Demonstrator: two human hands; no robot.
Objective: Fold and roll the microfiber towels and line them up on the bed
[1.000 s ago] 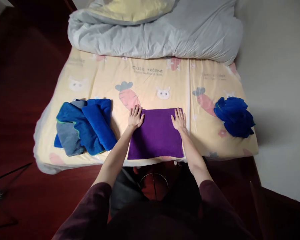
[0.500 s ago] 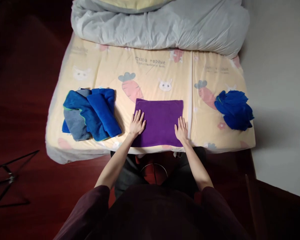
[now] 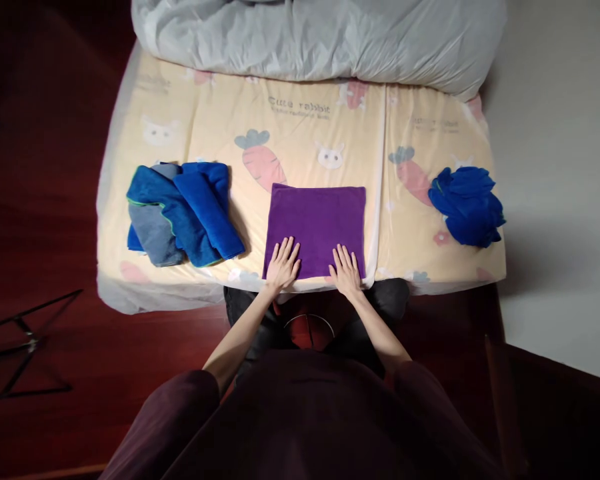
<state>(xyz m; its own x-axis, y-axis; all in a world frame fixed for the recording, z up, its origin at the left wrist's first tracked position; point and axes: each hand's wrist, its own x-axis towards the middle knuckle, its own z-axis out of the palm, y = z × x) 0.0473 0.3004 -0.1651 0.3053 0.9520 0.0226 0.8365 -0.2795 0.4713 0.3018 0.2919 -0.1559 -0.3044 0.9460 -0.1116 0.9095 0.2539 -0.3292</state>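
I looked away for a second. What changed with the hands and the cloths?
Both hands, left and right, slid flat down the purple cloth from its far corners to its near edge, drawing closer together. Nothing was gripped or released. The cloth, blue pile and blue bundle stayed put.

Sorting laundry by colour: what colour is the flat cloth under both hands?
Purple, plain. The head view shows the folded cloth beneath the left hand and right hand.

A single head-worn camera looks steeply down and forward from above the person's own torso, taking in the near edge of the mattress (image 3: 190, 127) close below and the rolled duvet (image 3: 320, 33) farther off.
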